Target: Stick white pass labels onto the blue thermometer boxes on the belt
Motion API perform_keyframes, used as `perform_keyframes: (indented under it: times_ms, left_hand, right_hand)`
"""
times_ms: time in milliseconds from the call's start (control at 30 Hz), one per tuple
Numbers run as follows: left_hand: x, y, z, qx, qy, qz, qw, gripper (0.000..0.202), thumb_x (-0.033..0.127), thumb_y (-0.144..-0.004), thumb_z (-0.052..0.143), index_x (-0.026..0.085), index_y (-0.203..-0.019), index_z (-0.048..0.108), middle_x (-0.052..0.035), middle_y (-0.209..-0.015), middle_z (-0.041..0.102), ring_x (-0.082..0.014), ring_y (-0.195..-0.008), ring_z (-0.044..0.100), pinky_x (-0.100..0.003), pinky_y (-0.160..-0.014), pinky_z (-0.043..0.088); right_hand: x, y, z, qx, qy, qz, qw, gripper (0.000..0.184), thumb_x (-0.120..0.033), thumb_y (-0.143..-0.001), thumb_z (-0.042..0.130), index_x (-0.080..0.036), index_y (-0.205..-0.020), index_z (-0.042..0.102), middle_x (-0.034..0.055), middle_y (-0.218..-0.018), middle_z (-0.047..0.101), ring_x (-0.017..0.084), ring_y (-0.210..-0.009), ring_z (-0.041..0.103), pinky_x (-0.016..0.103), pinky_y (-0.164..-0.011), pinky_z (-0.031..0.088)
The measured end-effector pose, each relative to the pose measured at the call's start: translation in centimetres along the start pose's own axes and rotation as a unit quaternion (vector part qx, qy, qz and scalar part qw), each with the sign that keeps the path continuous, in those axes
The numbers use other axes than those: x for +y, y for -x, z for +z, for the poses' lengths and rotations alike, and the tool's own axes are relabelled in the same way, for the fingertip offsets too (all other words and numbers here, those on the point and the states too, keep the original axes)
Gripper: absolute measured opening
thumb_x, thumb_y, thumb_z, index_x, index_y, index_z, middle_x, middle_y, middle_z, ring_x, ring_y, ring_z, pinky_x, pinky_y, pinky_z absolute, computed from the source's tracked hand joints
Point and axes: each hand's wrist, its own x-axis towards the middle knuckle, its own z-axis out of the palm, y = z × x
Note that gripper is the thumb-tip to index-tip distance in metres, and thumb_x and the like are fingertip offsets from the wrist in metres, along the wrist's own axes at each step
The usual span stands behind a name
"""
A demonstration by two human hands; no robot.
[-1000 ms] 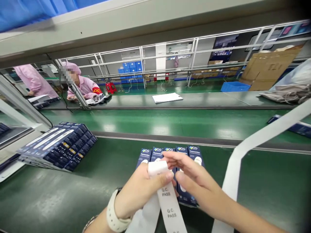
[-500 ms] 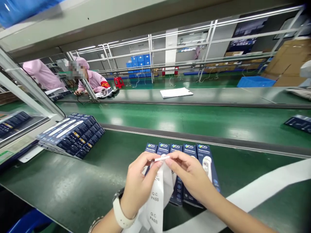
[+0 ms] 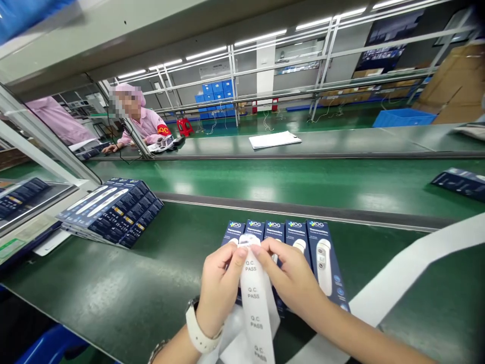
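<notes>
A white strip of stickers [image 3: 256,298] printed "Q.C. PASS" hangs between my two hands, its upper end folded over. My left hand [image 3: 222,283], with a white watch band at the wrist, pinches the strip's left edge between thumb and fingers. On the right edge, my right hand [image 3: 290,275] pinches the same strip close to the left fingertips. Behind and under the hands lies a row of several dark blue thermometer boxes [image 3: 325,253], partly covered by hands and strip. The strip's long blank part [image 3: 401,263] trails off to the right over the table.
Stacked thermometer boxes [image 3: 113,210] stand at the left. One more box [image 3: 460,183] lies on the green conveyor belt [image 3: 288,179] at right. Across it are white papers [image 3: 275,140] and a person in pink [image 3: 142,121]. A shelf beam [image 3: 159,38] crosses overhead.
The strip's top end has turned so its printed face shows toward me. Both hands still pinch it. The box on the belt has shifted slightly left.
</notes>
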Motion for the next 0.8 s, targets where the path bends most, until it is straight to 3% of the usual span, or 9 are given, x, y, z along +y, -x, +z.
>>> perform_keyframes:
  times_ms: [133,233,300,367,467,567,700,800]
  left_hand:
    - [-0.3,0.7,0.2,0.025,0.060,-0.032,0.997,0.016,0.035,-0.080,0.053,0.019,-0.081,0.057,0.0004,-0.072,0.056,-0.0120,-0.065,0.050,-0.019,-0.059,0.041]
    - [-0.4,-0.4,-1.0,0.042,0.092,-0.070,0.992,0.018,0.035,-0.078,0.056,0.017,-0.076,0.057,0.0012,-0.067,0.056,-0.0099,-0.060,0.049,-0.018,-0.054,0.040]
    - [-0.5,-2.2,-2.3,0.017,0.147,-0.112,0.983,0.018,0.033,-0.077,0.057,0.016,-0.072,0.056,0.0021,-0.062,0.055,-0.0086,-0.055,0.049,-0.017,-0.052,0.040]
    - [-0.8,-4.5,-3.6,-0.054,0.188,-0.182,0.964,0.018,0.030,-0.075,0.060,0.015,-0.067,0.054,0.0019,-0.058,0.054,-0.0081,-0.051,0.049,-0.018,-0.050,0.041]
    - [-1.5,-7.5,-4.7,-0.126,0.160,-0.276,0.939,0.016,0.025,-0.068,0.065,0.012,-0.066,0.055,-0.0004,-0.057,0.057,-0.0089,-0.048,0.052,-0.020,-0.049,0.045]
    - [-2.2,-9.1,-4.5,-0.136,0.123,-0.315,0.931,0.016,0.023,-0.065,0.067,0.010,-0.067,0.058,-0.0049,-0.060,0.061,-0.0129,-0.050,0.057,-0.025,-0.050,0.048]
    - [-2.2,-9.6,-3.7,-0.134,0.088,-0.332,0.930,0.018,0.024,-0.062,0.069,0.010,-0.066,0.058,-0.0038,-0.056,0.060,-0.0140,-0.048,0.057,-0.027,-0.049,0.048]
    - [-1.6,-9.9,-3.4,-0.130,0.068,-0.339,0.929,0.020,0.026,-0.060,0.069,0.010,-0.064,0.058,-0.0044,-0.055,0.061,-0.0164,-0.050,0.058,-0.028,-0.048,0.048]
  right_hand:
    - [0.1,-0.3,0.9,0.028,0.090,-0.041,0.995,0.037,-0.033,-0.091,0.033,-0.018,-0.058,0.036,-0.0033,-0.055,0.043,0.009,-0.054,0.039,0.024,-0.057,0.030]
    - [0.3,-1.3,0.5,-0.013,0.158,-0.067,0.985,0.038,-0.034,-0.092,0.031,-0.018,-0.058,0.039,-0.0018,-0.059,0.048,0.011,-0.060,0.044,0.026,-0.060,0.031]
    - [1.1,-2.6,-0.3,-0.047,0.189,-0.077,0.978,0.035,-0.034,-0.092,0.031,-0.019,-0.065,0.047,0.0001,-0.069,0.054,0.014,-0.069,0.048,0.027,-0.065,0.035]
    - [2.5,-4.2,-1.4,-0.077,0.218,-0.088,0.969,0.027,-0.031,-0.091,0.033,-0.019,-0.080,0.055,0.0029,-0.084,0.058,0.017,-0.083,0.051,0.031,-0.074,0.037]
    - [4.9,-6.5,-2.6,-0.108,0.265,-0.092,0.954,0.026,-0.028,-0.089,0.037,-0.018,-0.106,0.054,0.0080,-0.107,0.055,0.022,-0.101,0.047,0.037,-0.086,0.036]
    - [6.2,-7.7,-2.8,-0.133,0.282,-0.102,0.945,0.038,-0.028,-0.089,0.036,-0.016,-0.124,0.042,0.0104,-0.118,0.050,0.024,-0.108,0.045,0.041,-0.090,0.035]
    - [6.4,-7.8,-2.1,-0.171,0.275,-0.163,0.932,0.047,-0.027,-0.089,0.034,-0.018,-0.134,0.029,0.0110,-0.123,0.046,0.024,-0.112,0.042,0.042,-0.092,0.035]
    - [6.6,-7.9,-1.7,-0.186,0.297,-0.197,0.916,0.047,-0.026,-0.089,0.032,-0.022,-0.135,0.029,0.0109,-0.122,0.046,0.024,-0.110,0.044,0.042,-0.089,0.036]
